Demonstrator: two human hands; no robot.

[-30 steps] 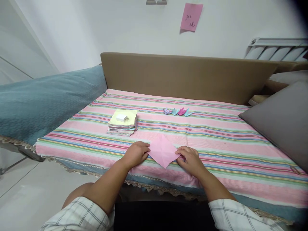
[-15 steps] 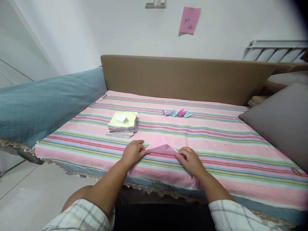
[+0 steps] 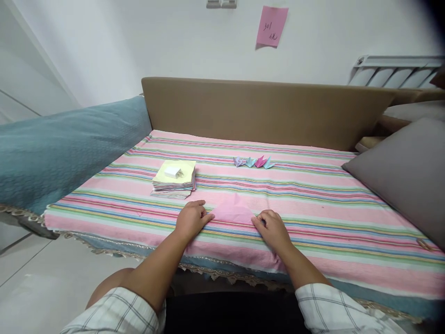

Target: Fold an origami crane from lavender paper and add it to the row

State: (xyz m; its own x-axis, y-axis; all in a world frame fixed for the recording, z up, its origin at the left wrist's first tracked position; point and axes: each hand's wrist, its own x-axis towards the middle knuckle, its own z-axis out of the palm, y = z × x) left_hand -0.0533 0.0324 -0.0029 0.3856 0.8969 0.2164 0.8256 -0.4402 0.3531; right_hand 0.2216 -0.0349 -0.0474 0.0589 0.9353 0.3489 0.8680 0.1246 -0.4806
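A pink sheet of origami paper [image 3: 233, 211] lies on the striped cloth in front of me, folded into a low triangle with its peak pointing away. My left hand [image 3: 192, 220] pinches its left corner between thumb and fingers. At the opposite corner, my right hand [image 3: 273, 228] has thumb and forefinger closed on the paper. Beyond it stands a short row of folded paper cranes [image 3: 260, 161] in lilac, light blue and magenta. To the left of the paper is a stack of square paper sheets [image 3: 174, 185], yellow on top, with a white plug adapter [image 3: 173, 172] resting on it.
The striped cloth [image 3: 306, 199] covers the seat of a couch with a brown backrest [image 3: 257, 113]. A grey cushion [image 3: 406, 171] leans at the right, and a blue-covered armrest [image 3: 76, 144] bounds the left. A small brownish object [image 3: 424, 244] lies near the right edge.
The raised front flap of the pink paper now lies flatter between my hands. Both hands keep to its corners, and the whole view has shifted slightly.
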